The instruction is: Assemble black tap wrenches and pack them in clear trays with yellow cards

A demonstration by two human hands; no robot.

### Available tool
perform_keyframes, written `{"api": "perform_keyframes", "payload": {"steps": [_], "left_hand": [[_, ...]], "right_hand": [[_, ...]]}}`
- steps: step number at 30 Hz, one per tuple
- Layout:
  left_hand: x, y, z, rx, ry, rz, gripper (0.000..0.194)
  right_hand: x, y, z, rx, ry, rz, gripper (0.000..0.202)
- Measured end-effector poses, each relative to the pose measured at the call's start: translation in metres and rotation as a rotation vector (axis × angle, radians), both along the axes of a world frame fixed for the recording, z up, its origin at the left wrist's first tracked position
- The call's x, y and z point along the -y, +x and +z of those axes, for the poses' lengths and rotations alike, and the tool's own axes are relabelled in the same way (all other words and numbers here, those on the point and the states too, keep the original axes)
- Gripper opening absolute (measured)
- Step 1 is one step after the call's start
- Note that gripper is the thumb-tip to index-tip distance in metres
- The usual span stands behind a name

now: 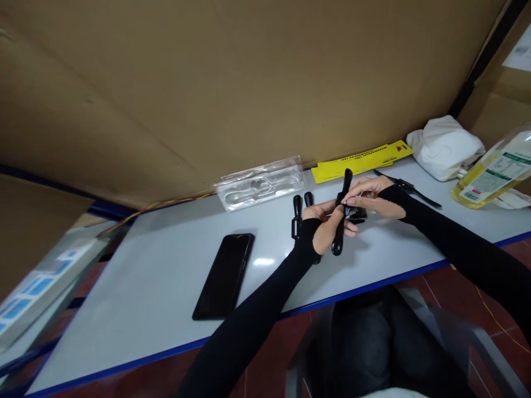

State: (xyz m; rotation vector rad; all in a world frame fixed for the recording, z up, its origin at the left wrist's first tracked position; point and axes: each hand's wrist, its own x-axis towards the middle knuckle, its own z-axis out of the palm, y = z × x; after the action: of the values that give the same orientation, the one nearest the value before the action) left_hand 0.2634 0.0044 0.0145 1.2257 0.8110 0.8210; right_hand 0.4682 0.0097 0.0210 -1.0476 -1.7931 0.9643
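Blk 2-handled tool [339,232] held up over desk [166,260], betw. both hands.
L hand [323,218] fingers grip it nr middle, prob. to steady it; R hand [369,194] fingers pinch at its centre, exact part too small to tell. Similar tools [296,215] lie just beside L hand, prob. for easy reach; clear plastic trays [259,188] & yellow cards [352,165] at back, prob. out of the way.

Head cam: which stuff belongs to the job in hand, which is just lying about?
Likely the job:
black two-handled tool, in left hand, right hand at its middle
similar black tools nearby
probably yellow cards, clear plastic packaging

Likely just lying about:
phone
bottle of yellow liquid
white bundle
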Motion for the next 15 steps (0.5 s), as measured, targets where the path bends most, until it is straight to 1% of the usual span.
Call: {"api": "perform_keyframes", "payload": {"steps": [2, 4, 6, 7, 8, 10, 12, 14, 15], "left_hand": [[-0.001, -0.003, 0.001, -0.064, 0.068, 0.006, 0.046], [-0.001, -0.006, -0.001, -0.161, 0.192, 0.056, 0.037], [0.001, -0.007, -0.005, -0.252, 0.309, 0.087, 0.031], [0.003, -0.007, -0.008, -0.279, 0.341, 0.083, 0.031], [0.004, -0.006, -0.01, -0.295, 0.36, 0.081, 0.031], [0.006, -0.005, -0.014, -0.318, 0.398, 0.1, 0.032], [0.005, -0.002, -0.017, -0.387, 0.513, 0.202, 0.031], [0.005, 0.005, -0.022, -0.499, 0.696, 0.324, 0.031], [0.005, 0.01, -0.024, -0.567, 0.79, 0.366, 0.032]], "right_hand": [[-0.001, 0.0, 0.001, 0.053, 0.069, 0.01, 0.03], [-0.001, -0.003, -0.001, 0.133, 0.181, -0.009, 0.029], [0.0, -0.01, -0.007, 0.147, 0.254, -0.076, 0.03], [0.001, -0.014, -0.011, 0.117, 0.258, -0.134, 0.03], [0.001, -0.018, -0.015, 0.069, 0.229, -0.196, 0.031], [-0.001, -0.026, -0.024, -0.083, 0.104, -0.336, 0.031], [-0.006, -0.032, -0.03, -0.287, -0.067, -0.443, 0.031], [-0.012, -0.035, -0.034, -0.469, -0.246, -0.455, 0.034], [-0.015, -0.036, -0.035, -0.512, -0.308, -0.444, 0.035]]}}
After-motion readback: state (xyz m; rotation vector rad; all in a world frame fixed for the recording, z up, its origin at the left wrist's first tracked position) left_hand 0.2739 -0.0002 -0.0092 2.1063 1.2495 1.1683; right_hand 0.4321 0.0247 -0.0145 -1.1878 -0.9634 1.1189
